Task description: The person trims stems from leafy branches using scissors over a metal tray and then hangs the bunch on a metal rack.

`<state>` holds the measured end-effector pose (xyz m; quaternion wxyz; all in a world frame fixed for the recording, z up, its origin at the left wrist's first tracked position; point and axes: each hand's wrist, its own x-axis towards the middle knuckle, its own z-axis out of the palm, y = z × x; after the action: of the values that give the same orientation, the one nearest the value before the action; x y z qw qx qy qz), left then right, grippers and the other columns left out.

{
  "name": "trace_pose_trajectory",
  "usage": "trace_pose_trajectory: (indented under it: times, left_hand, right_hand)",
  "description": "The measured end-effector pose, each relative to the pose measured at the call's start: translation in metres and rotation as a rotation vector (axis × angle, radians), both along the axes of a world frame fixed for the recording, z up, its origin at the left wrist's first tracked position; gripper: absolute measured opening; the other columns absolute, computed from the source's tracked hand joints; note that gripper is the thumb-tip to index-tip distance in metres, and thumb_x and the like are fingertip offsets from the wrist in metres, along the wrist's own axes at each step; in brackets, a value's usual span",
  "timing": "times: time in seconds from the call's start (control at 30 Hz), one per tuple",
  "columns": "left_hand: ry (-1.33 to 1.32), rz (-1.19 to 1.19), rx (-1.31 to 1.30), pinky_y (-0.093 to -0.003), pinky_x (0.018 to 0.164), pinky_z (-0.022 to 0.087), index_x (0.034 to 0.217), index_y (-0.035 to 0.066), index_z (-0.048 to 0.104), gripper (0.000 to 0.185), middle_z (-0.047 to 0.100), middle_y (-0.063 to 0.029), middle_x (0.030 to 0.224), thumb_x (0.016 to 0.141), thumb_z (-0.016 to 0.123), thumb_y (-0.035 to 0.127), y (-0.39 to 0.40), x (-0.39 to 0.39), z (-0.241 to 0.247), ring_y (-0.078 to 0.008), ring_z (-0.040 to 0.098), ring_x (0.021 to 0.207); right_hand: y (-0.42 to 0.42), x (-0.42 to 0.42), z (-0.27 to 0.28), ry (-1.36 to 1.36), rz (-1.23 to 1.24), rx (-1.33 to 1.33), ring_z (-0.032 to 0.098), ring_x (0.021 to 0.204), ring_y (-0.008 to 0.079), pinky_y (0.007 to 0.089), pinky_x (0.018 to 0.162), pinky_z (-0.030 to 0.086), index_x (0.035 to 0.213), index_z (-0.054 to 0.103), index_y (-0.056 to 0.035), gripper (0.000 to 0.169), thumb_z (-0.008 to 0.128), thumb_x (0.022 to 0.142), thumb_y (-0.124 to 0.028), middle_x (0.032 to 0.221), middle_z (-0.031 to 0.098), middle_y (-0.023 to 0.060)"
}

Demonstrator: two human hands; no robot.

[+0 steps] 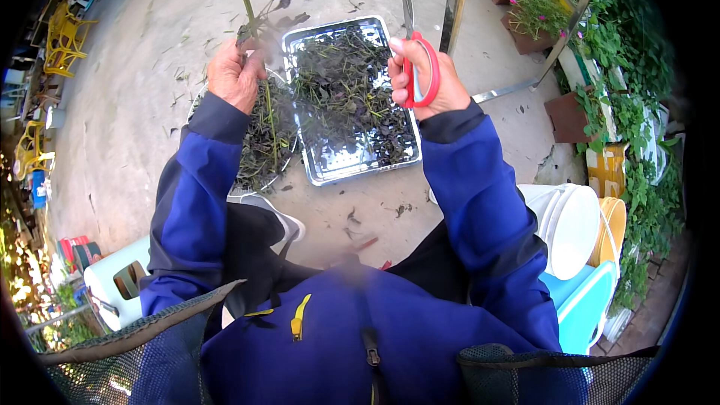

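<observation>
My left hand (pixel 236 73) pinches a green plant stem (pixel 270 118) with dark, wilted leaves at its upper end. In my right hand (pixel 430 76) is a pair of red-handled scissors (pixel 409 11), blades pointing up and slightly parted. Between and below the hands lies a shiny metal tray (pixel 318 176) on the floor, holding a heap of dark cut leaves and stems (pixel 343 79). Beneath my left hand, a round container with a pale rim (pixel 284 169) holds more dark leafy stems (pixel 253 160), partly hidden by my hand and sleeve.
Leaf scraps lie on the concrete floor (pixel 129 67). To the right stand a white bucket (pixel 571 230), a yellow bucket (pixel 613 228), a blue container (pixel 590 304) and potted plants (pixel 534 14). A wooden post (pixel 454 5) rises beyond my right hand. Yellow chairs (pixel 64 39) stand far left.
</observation>
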<state>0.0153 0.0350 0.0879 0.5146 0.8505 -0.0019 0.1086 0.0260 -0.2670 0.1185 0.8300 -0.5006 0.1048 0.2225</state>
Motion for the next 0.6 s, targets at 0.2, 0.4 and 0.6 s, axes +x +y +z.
trace_pose_trajectory:
  times: [0.2,0.4,0.6]
  left_hand:
    - [0.322,0.025,-0.658,-0.0235,0.058,0.051,0.109,-0.002,0.059,0.016,0.066,-0.0105,0.096,0.094,0.056,0.003,-0.006,-0.006,-0.046,-0.0127,0.062,0.070]
    - [0.322,-0.029,-0.863,-0.0265,0.063,0.053,0.122,-0.003,0.049,0.032,0.066,-0.0146,0.101,0.091,0.058,-0.001,-0.017,-0.001,-0.035,-0.0155,0.062,0.074]
    - [0.220,0.060,-0.923,-0.0262,0.063,0.054,0.117,-0.002,0.055,0.025,0.066,-0.0126,0.102,0.092,0.059,0.001,-0.009,0.005,-0.033,-0.0136,0.062,0.073]
  right_hand:
    - [0.002,0.001,0.000,0.003,-0.012,0.013,0.048,0.060,0.0096,0.0230,0.048,0.039,0.087,0.052,-0.0057,0.034,0.078,0.079,-0.026,0.076,0.051,0.0059]
    - [0.004,0.005,-0.007,0.011,0.041,-0.029,0.047,0.059,0.0088,0.0233,0.047,0.038,0.087,0.052,-0.0067,0.031,0.075,0.082,-0.027,0.073,0.050,0.0039]
    - [0.011,-0.001,0.001,0.020,-0.003,-0.052,0.045,0.051,0.0088,0.0237,0.042,0.036,0.077,0.055,-0.0054,0.026,0.074,0.082,-0.023,0.067,0.051,0.0026]
